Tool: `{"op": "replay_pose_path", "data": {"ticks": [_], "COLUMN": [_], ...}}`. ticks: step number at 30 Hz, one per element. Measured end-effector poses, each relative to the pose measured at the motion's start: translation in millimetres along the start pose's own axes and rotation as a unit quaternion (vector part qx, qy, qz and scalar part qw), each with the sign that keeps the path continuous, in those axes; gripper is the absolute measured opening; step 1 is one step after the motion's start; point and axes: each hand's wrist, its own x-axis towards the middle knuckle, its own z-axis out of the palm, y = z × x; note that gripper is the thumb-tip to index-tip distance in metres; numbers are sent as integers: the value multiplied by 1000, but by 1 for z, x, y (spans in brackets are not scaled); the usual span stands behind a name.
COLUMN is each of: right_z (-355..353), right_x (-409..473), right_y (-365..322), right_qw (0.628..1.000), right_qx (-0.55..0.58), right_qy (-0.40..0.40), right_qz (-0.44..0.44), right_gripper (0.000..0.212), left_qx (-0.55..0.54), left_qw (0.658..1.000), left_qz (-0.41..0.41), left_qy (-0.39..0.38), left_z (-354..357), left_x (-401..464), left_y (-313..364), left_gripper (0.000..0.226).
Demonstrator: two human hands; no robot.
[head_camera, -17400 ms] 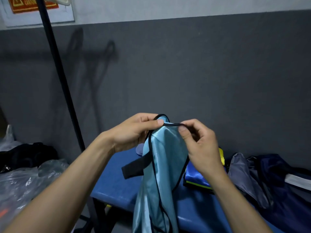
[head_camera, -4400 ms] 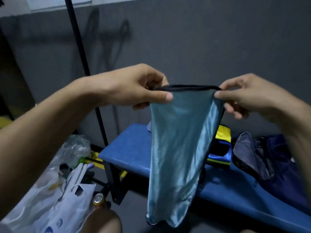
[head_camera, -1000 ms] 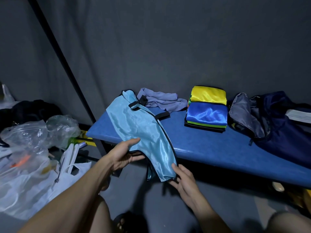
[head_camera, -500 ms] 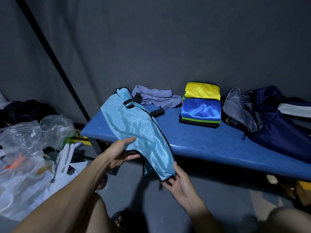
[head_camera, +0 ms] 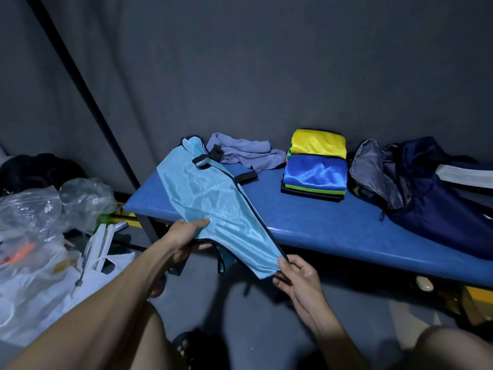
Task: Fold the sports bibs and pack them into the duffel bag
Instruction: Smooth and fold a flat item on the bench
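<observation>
The left hand (head_camera: pixel 186 236) pinches the light blue bib's (head_camera: pixel 213 204) near edge, thumb on top; the right hand (head_camera: pixel 296 276) pinches its lower corner. Both grips hold cloth. The bib lies folded across the surface's (head_camera: pixel 333 225) left front corner, overhanging. Folded bibs (head_camera: pixel 316 166) are stacked mid-back, the duffel bag (head_camera: pixel 426 193) at the right end.

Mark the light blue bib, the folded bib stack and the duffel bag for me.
light blue bib (head_camera: pixel 213 198), head view, middle of the shiny panel.
folded bib stack (head_camera: pixel 316 172), head view, blue bib's top face.
duffel bag (head_camera: pixel 437 209), head view, navy side fabric.
</observation>
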Motion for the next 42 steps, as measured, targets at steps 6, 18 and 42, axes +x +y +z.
{"op": "replay_pose_path", "data": {"ticks": [6,18,42], "right_z": [20,23,67], "right_x": [3,9,15], "right_y": [-26,-44,48], "right_qw": [997,996,897], "right_qx": [-68,-26,312], "right_qy": [-35,-63,97], "right_qz": [-23,65,297], "right_gripper": [19,27,12], "left_qx": [-6,12,17], "left_qw": [999,998,994], "left_qz": [9,50,-17], "left_qy": [-36,-33,-108], "left_z": [12,15,15], "left_x": [-20,-40,-40], "left_y": [8,12,15], "left_gripper": [46,24,29]}}
